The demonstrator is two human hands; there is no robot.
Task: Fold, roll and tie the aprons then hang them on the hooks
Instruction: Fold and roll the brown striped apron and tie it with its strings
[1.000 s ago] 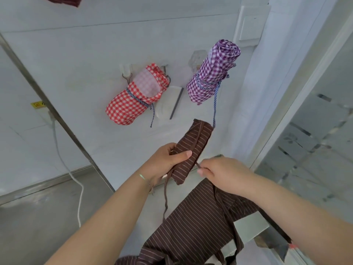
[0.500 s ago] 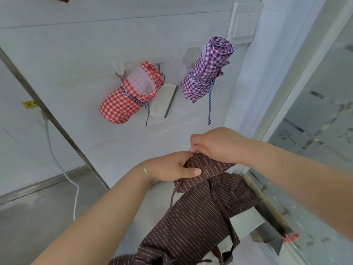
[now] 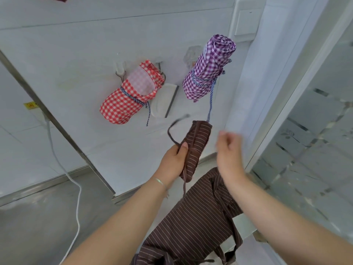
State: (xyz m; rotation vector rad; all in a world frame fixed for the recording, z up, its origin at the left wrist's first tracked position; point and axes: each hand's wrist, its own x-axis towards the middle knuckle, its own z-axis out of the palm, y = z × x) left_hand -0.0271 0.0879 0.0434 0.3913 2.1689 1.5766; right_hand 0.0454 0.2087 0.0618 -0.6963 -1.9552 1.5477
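My left hand grips a folded part of the brown striped apron and holds it upright in front of the wall. A thin brown strap loops up from under my thumb, its end blurred in the air. My right hand is beside the bundle on its right, blurred, with curled fingers and nothing visible in them. The remaining part of the brown apron hangs down below my arms. On the wall hang a rolled, tied red checked apron and a rolled, tied purple checked apron. A metal hook shows beside the red roll.
A white holder is fixed to the wall between the two rolls. A slanted metal bar and a white cable lie to the left. A glass door stands to the right, a wall switch above.
My right hand has come off the top of the brown bundle and swung to its right. The bundle now stands upright in my left hand and the strap has flicked up.
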